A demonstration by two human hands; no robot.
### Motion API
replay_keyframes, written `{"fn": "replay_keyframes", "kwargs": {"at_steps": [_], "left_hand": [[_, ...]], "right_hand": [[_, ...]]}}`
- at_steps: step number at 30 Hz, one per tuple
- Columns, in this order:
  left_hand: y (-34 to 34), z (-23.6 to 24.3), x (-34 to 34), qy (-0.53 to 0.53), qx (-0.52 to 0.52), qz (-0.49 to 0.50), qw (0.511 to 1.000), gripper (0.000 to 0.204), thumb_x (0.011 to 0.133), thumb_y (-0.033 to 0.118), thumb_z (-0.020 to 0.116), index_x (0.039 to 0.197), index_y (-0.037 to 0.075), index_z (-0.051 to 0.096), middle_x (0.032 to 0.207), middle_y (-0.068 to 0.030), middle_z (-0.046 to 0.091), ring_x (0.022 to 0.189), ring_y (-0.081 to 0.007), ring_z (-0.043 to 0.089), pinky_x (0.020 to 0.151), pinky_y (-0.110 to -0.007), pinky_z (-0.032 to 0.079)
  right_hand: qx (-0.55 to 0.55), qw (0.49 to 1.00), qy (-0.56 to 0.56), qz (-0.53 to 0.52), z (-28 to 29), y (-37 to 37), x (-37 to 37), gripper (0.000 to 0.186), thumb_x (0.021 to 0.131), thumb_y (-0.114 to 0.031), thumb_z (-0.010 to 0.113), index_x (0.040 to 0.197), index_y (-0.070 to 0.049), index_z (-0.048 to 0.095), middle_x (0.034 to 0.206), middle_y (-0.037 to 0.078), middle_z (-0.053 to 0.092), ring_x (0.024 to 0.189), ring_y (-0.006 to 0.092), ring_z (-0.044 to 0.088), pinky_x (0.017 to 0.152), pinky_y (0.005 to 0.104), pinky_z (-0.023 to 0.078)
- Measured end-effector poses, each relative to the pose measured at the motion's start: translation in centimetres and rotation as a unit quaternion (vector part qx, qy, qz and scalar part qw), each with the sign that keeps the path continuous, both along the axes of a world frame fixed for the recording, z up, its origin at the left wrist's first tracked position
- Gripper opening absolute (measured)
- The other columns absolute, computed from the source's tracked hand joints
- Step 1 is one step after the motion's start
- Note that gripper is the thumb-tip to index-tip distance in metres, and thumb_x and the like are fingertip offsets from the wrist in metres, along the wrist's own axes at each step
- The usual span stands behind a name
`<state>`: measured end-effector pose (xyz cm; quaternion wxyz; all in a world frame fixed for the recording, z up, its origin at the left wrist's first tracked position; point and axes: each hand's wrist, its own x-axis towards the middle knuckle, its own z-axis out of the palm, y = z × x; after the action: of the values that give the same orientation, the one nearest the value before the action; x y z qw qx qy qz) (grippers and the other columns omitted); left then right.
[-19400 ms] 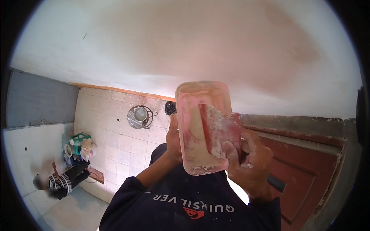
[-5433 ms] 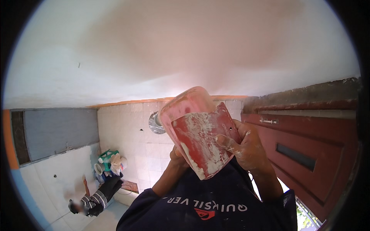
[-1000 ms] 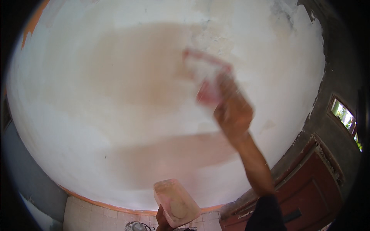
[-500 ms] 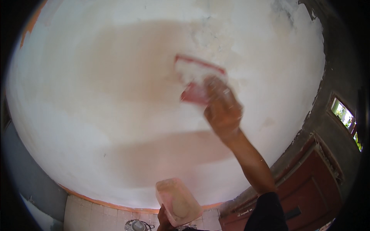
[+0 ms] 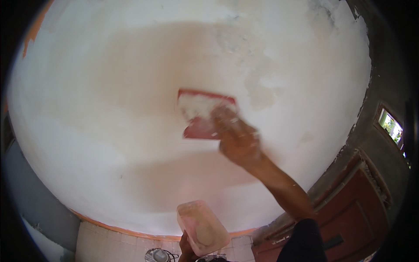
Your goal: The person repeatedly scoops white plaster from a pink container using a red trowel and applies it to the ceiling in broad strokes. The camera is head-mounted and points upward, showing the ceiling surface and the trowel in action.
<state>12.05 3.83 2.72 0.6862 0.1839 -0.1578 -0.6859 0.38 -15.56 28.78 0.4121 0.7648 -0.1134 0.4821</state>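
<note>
Right hand [image 5: 239, 136] grips the flat, red, white-smeared plastic scraper [image 5: 201, 128] at its palm-side end, the proper hold; presumably light, semi-flexible. Left hand [image 5: 187, 248], lower, grips the pinkish rectangular plastic tub [image 5: 192, 218].

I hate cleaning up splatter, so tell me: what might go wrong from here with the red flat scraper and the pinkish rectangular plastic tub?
The pinkish rectangular plastic tub rests in the left hand alone, so it might tip and spill tan paste.
Pale residue coats the red flat scraper in the right hand; it could drop off or smear the white, patchy wall.
</note>
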Motion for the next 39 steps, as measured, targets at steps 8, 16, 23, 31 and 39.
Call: {"fn": "replay_keyframes", "kwargs": {"at_steps": [8, 16, 23, 31, 39], "left_hand": [[-1.0, -4.7, -0.5, 0.053, 0.094, -0.038, 0.993, 0.061, 0.091, 0.055, 0.036, 0.14, 0.019, 0.033, 0.139, -0.0119, 0.039, 0.124, -0.0395, 0.04, 0.091, -0.068, 0.038], [-1.1, -1.6, -0.1, -0.017, -0.023, -0.021, 0.999, 0.058, 0.093, 0.051, 0.035, 0.141, 0.017, 0.032, 0.138, -0.0122, 0.04, 0.124, -0.0372, 0.042, 0.092, -0.065, 0.04], [-1.8, -3.8, 0.0, 0.065, -0.034, -0.066, 0.995, 0.058, 0.094, 0.048, 0.035, 0.141, 0.015, 0.03, 0.138, -0.0133, 0.039, 0.124, -0.0359, 0.042, 0.094, -0.061, 0.041], [-0.5, 4.9, -1.1, -0.274, -0.014, 0.062, 0.96, 0.098, 0.052, 0.036, 0.084, 0.13, 0.003, 0.036, 0.119, -0.0119, 0.052, 0.106, -0.0271, 0.055, 0.089, -0.042, 0.048], [-0.9, -2.8, 0.0, -0.028, 0.08, 0.003, 0.996, 0.064, 0.086, 0.047, 0.044, 0.139, 0.014, 0.032, 0.134, -0.0129, 0.043, 0.12, -0.0341, 0.045, 0.091, -0.059, 0.043]], "right_hand": [[-0.16, 0.966, -0.167, -0.116, 12.4, -3.5, -3.1, 0.035, 0.07, 0.003, 0.061, 0.104, -0.002, 0.064, 0.101, 0.014, 0.065, 0.09, 0.0276, 0.065, 0.072, 0.0332, 0.055], [-0.053, 0.998, -0.014, 0.024, 3.3, -1.3, -1.2, 0.041, 0.064, 0.007, 0.054, 0.104, 0.005, 0.063, 0.105, 0.016, 0.064, 0.1, 0.0343, 0.062, 0.082, 0.0392, 0.055], [-0.122, 0.966, -0.159, -0.165, 10.5, -4.7, -2.7, 0.039, 0.073, -0.003, 0.058, 0.112, 0.002, 0.058, 0.113, 0.014, 0.06, 0.103, 0.028, 0.06, 0.073, 0.0314, 0.055], [0.042, 0.998, 0.046, -0.018, -4.4, -0.5, -0.9, 0.04, 0.072, -0.001, 0.057, 0.111, 0.006, 0.059, 0.117, 0.022, 0.057, 0.113, 0.0355, 0.055, 0.089, 0.0417, 0.051], [-0.085, 0.974, -0.159, -0.14, 9.6, -3.6, -5.1, 0.041, 0.076, -0.009, 0.059, 0.116, 0.001, 0.058, 0.119, 0.017, 0.058, 0.105, 0.0335, 0.059, 0.082, 0.0393, 0.054]]}}
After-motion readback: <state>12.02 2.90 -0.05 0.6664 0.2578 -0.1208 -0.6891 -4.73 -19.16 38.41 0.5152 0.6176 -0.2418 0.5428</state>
